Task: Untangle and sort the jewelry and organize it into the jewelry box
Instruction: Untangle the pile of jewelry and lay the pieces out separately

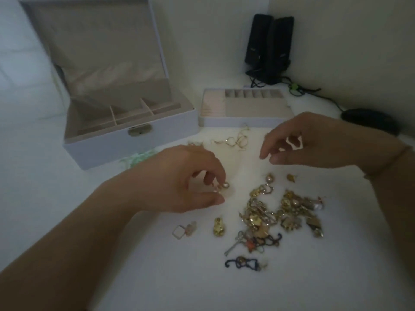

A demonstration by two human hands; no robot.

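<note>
Most jewelry (pixel 278 212) lies heaped on the worktop (pixel 157 277), unsorted. Left hand (pixel 179 182) pinches what looks like a small earring (pixel 67 186); right hand (pixel 314 144) hovers, loosely spread. Farther back, chains (pixel 233 140) lie loose; jewelry box (pixel 125 149) and tray (pixel 242 121) seem empty.

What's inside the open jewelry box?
The jewelry box shows bare beige dividers and no jewelry in the visible compartments. Its front wall hides the near compartments' floors, so those can't be checked.
</note>
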